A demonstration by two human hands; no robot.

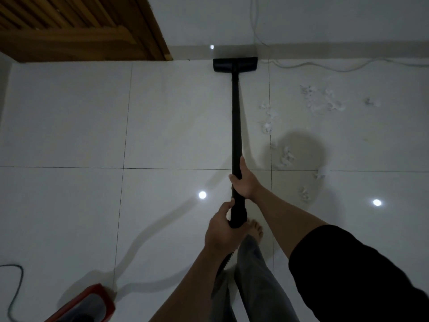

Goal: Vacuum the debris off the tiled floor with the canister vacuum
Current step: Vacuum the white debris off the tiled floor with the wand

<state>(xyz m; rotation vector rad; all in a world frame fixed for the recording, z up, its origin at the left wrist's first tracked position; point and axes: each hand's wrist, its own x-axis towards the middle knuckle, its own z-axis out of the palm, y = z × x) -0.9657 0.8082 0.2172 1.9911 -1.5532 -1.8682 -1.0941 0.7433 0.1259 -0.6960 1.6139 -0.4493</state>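
A long black vacuum wand runs from my hands up to its flat black floor head, which lies on the white tiled floor against the base of the far wall. My right hand grips the wand from the right. My left hand grips its lower end, where the ribbed hose leaves. White paper scraps lie scattered to the right of the wand, with more scraps nearer me. The red canister sits at the bottom left.
A wooden slatted door fills the top left. A white cable hangs down the wall and trails along the floor at the right. A dark power cord loops at the left edge. My bare foot and trouser legs stand below the hands.
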